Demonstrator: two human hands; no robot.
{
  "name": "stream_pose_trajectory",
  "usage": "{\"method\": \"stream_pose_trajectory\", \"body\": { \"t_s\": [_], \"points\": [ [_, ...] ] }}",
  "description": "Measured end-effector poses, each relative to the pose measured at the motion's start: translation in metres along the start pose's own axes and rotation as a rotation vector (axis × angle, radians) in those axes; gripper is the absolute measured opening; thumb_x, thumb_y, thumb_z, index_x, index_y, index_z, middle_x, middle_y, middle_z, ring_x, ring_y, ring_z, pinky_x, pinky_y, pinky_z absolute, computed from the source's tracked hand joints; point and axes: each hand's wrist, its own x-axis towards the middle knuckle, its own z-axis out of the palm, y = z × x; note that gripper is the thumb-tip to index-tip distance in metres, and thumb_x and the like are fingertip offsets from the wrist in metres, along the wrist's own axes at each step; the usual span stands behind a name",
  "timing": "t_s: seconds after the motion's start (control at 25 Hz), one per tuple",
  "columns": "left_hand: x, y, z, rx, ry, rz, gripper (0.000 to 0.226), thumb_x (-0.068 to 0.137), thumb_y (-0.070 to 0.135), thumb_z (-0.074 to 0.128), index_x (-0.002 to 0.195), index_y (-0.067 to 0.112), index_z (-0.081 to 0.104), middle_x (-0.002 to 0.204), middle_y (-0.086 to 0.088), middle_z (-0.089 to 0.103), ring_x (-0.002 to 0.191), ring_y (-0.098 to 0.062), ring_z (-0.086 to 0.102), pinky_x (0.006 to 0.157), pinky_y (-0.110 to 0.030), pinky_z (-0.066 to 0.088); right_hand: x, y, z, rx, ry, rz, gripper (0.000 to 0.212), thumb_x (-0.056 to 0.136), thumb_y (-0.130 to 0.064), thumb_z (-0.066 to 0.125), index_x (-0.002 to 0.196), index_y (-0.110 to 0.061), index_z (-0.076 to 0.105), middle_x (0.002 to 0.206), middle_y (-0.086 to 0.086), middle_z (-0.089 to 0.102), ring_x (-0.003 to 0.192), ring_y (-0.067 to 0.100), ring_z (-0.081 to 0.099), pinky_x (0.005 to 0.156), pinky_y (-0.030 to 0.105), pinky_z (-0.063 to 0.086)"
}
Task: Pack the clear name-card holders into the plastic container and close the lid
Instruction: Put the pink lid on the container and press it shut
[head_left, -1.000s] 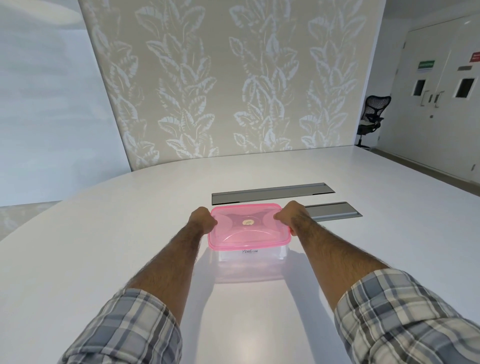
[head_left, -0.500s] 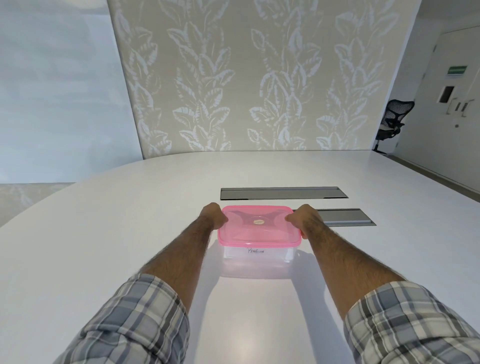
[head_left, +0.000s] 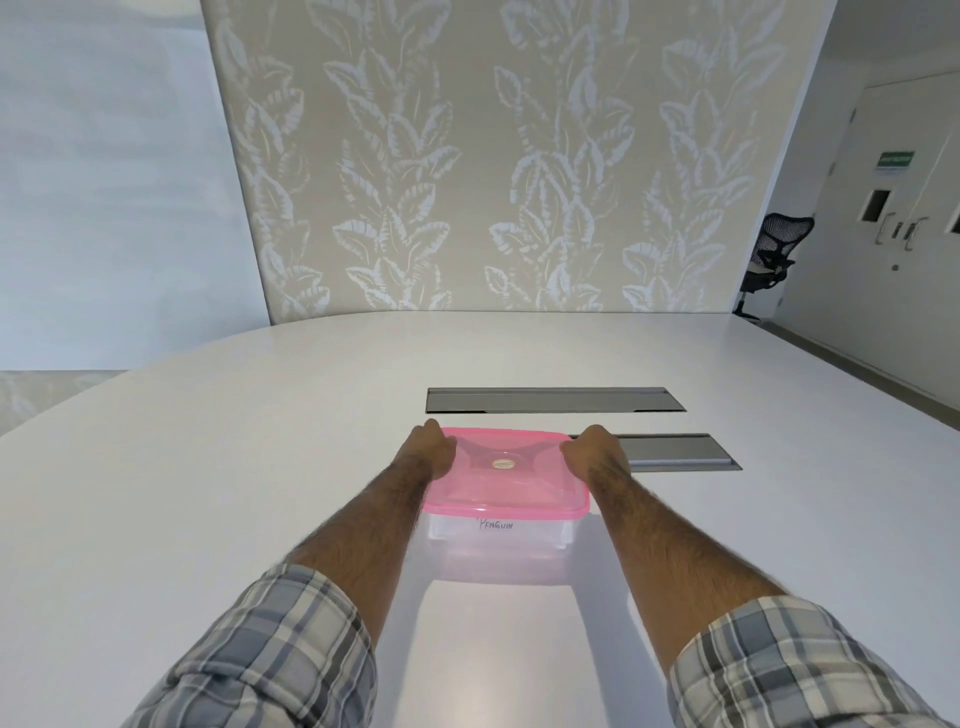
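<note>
the pink lid (head_left: 504, 478) sits on the clear container (head_left: 498, 535) on the desk (head_left: 208, 493). the left hand (head_left: 434, 449) and right hand (head_left: 597, 452) grip its far corners. no holders lie outside, so packing looks done, sealing nearly so.

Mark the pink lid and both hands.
pink lid (head_left: 511, 493): head view, middle of its top face.
left hand (head_left: 434, 451): head view, back of hand.
right hand (head_left: 597, 452): head view, back of hand.

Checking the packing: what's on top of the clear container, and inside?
A pink lid covers the container, left hand and right hand gripping it. Inside, the contents cannot be made out.
</note>
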Motion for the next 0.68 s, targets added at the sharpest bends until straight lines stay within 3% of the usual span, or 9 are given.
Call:
{"method": "stream_pose_trajectory", "body": {
  "t_s": [0.4, 0.68],
  "points": [
    [0.025, -0.008, 0.016, 0.01, 0.071, 0.025, 0.043, 0.107, 0.038, 0.029, 0.128, 0.004, 0.044, 0.132, -0.02, 0.055, 0.12, -0.037, 0.055, 0.099, -0.048, 0.046, 0.022, 0.0, 0.021, 0.062, 0.091, -0.057, 0.032, 0.098, -0.025, 0.051, 0.109, 0.0, 0.069, 0.115, 0.015, 0.07, 0.106, 0.033, 0.065, 0.087, 0.035, 0.051],
    [0.042, -0.007, 0.016, 0.042, 0.114, 0.043, 0.038, 0.107, 0.034, 0.03, 0.125, 0.003, 0.045, 0.126, -0.022, 0.058, 0.116, -0.038, 0.057, 0.094, -0.046, 0.047, 0.039, 0.002, 0.027, 0.175, 0.076, -0.029, 0.023, 0.098, -0.023, 0.056, 0.086, -0.006, 0.065, 0.094, 0.013, 0.069, 0.09, 0.029, 0.065, 0.077, 0.03, 0.048]
  ]
}}
